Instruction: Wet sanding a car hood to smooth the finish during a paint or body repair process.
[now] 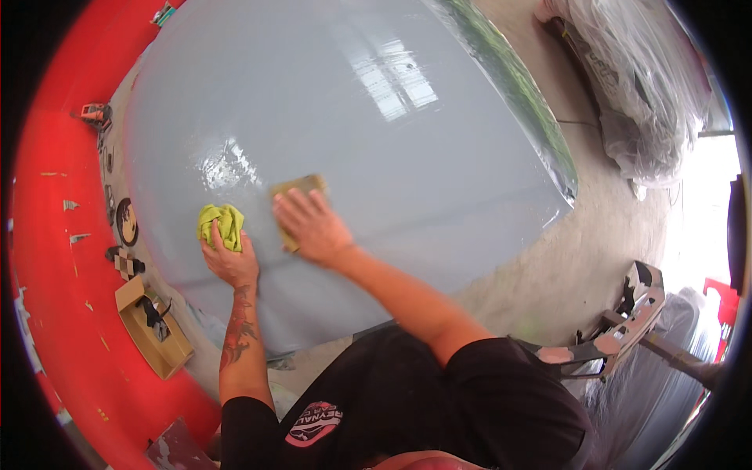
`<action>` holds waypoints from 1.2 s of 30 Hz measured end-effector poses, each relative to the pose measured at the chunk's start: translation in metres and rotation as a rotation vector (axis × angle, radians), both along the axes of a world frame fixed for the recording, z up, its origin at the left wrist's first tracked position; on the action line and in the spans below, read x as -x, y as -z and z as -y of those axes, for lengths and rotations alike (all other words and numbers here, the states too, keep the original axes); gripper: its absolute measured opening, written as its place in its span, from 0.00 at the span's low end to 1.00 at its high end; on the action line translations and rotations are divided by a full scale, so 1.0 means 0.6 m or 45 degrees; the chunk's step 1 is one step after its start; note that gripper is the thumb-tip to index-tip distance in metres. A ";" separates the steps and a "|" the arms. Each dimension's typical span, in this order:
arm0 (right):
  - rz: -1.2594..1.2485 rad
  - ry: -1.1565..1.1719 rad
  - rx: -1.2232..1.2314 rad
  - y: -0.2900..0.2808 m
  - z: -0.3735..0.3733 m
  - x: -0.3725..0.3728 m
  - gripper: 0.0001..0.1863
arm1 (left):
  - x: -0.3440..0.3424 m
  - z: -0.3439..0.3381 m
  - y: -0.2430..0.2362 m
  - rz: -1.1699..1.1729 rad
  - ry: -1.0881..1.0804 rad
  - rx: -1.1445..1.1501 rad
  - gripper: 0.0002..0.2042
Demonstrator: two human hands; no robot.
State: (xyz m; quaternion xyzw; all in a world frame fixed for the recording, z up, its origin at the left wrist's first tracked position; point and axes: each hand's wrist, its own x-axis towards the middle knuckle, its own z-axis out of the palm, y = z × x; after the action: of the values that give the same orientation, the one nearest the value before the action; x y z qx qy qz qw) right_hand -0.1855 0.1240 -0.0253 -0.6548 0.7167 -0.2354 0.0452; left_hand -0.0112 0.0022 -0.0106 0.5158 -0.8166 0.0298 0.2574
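Note:
A wide grey car panel (439,172), glossy with wet patches and light reflections, spreads out in front of me. My left hand (233,261) is closed around a crumpled yellow-green cloth (222,225), which rests on the panel's near left part. To the right of it, my right hand (317,229) presses a tan sheet of sandpaper (308,185) against the wet surface. Its fingers lie nearly flat over the sheet, and the thumb is hard to make out. Whether a block sits under the sandpaper is hidden.
Green masking film (521,86) borders the panel's right edge. A red wall (63,258) runs along the left, with an open cardboard box (174,351) on the floor beside it. Plastic-wrapped parts (646,86) stand at far right; a bumper-like part (619,345) rests near right.

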 end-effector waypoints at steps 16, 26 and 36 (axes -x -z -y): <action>0.105 0.530 -0.097 -0.020 -0.117 0.002 0.40 | -0.008 0.006 0.005 0.009 0.001 0.030 0.31; -0.158 1.354 -0.193 0.017 -0.339 0.405 0.38 | -0.005 0.005 0.001 0.000 0.049 0.054 0.31; -0.070 0.844 -0.196 0.000 -0.233 0.158 0.39 | -0.018 0.009 0.001 0.049 0.007 -0.003 0.30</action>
State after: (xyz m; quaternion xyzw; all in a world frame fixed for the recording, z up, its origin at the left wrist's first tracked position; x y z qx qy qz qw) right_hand -0.2801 0.2637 -0.0253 -0.3871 0.9072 -0.1648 -0.0036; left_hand -0.0004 -0.0030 -0.0111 0.5134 -0.8228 0.0380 0.2409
